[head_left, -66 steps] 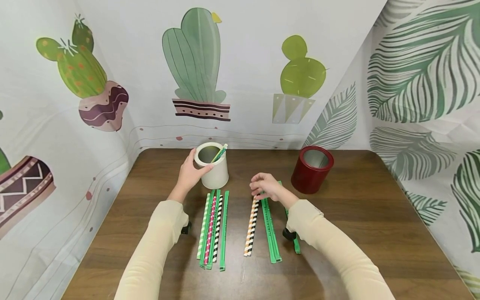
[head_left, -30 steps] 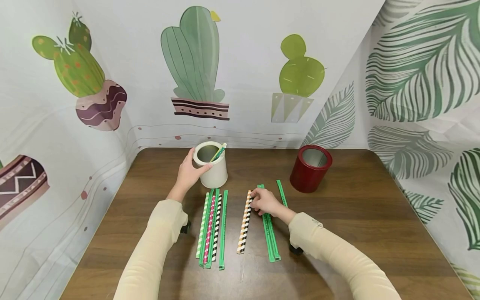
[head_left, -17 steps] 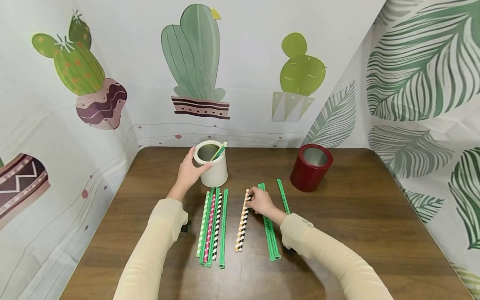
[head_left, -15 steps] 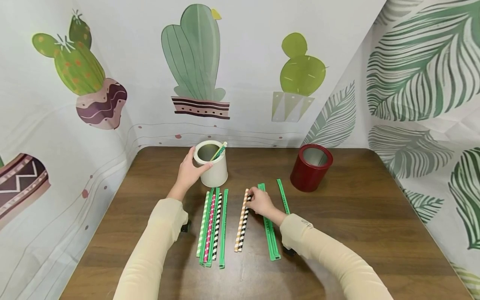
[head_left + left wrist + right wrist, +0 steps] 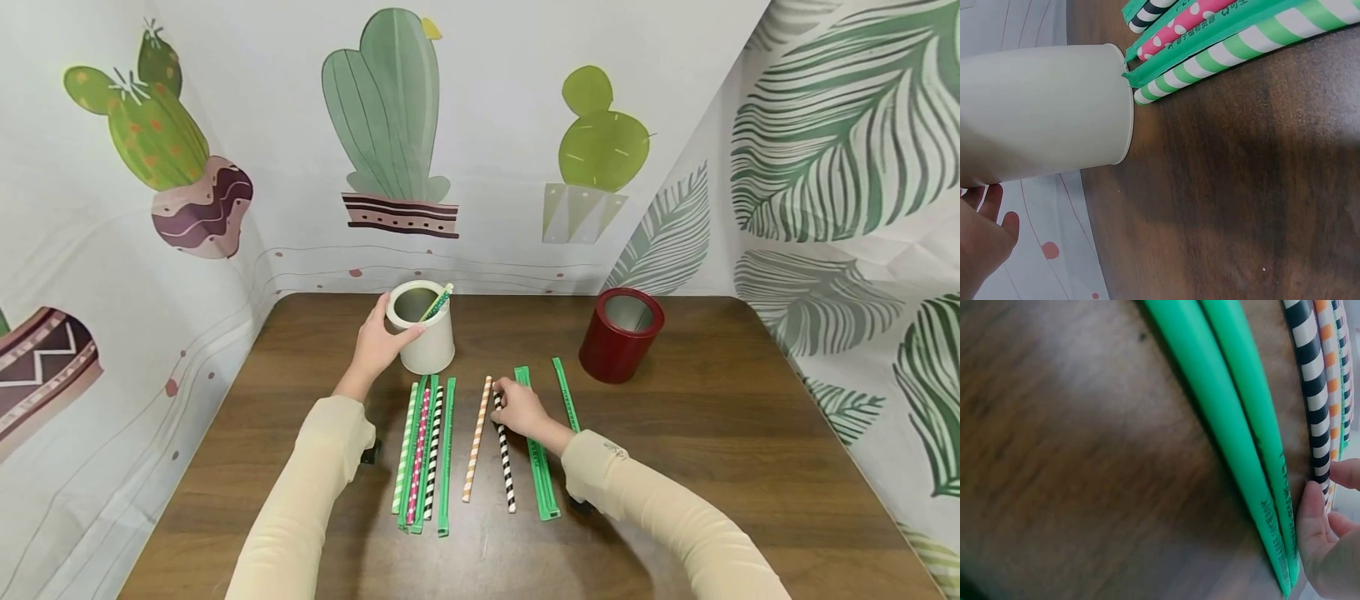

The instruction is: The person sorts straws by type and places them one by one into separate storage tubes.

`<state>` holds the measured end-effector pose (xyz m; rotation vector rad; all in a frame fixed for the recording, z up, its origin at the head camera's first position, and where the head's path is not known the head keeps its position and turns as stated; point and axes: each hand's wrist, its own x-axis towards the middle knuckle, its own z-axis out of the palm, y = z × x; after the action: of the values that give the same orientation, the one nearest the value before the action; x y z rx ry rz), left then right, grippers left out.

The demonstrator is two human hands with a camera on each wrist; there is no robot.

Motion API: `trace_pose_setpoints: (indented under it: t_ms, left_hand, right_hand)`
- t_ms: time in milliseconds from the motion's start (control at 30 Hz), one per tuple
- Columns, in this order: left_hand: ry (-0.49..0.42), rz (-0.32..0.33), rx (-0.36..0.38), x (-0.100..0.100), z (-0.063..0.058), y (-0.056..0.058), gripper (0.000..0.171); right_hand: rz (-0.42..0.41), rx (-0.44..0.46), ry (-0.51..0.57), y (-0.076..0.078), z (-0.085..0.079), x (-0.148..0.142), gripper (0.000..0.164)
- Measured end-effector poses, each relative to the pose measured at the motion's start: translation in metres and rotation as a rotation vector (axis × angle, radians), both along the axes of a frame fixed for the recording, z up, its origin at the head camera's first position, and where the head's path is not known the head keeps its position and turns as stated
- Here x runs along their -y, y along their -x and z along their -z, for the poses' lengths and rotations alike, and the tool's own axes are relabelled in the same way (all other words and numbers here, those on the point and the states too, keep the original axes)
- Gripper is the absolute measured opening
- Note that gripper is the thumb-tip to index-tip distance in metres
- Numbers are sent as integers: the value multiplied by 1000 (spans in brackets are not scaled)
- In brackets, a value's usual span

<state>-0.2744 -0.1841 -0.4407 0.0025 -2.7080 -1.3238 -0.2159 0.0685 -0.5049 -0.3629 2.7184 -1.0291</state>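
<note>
Cans and straws share a brown wooden desk (image 5: 712, 467). White can (image 5: 431, 350), smooth with a rolled rim, stands upright, green-patterned straw ends (image 5: 438, 305) leaning out of its mouth. Nearer the person lies a row of straws (image 5: 406, 450): green-striped, pink dotted, black-striped and green-wrapped. Next come an orange-striped straw (image 5: 477, 437), a black-and-white straw (image 5: 507, 471), a green-wrapped pair (image 5: 542, 479) and a single green-wrapped straw (image 5: 566, 390), partly hidden by the right arm. A glossy red can (image 5: 618, 343) stands upright farther right.

The desk's left edge runs well apart from the row; its far edge passes close behind both cans. A strip of wood separates the row from the orange-striped straw, then a narrow wedge widens toward the person before the black-and-white straw. Right of the red can, wood stretches broadly to the right edge.

Left grip (image 5: 380, 340) is spread round the white can's upper side, thumb on its front near the rim. Right grip (image 5: 520, 409) pinches the black-and-white straw near its far end, thumb and fingertips closed against it.
</note>
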Motion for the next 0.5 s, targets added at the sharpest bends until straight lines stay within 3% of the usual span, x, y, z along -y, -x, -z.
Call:
trace_pose_setpoints:
  t_ms: [500]
  left_hand:
    - [-2, 6, -9, -1, -2, -2, 91]
  right_hand:
    - [109, 66, -31, -1, 0, 4, 39]
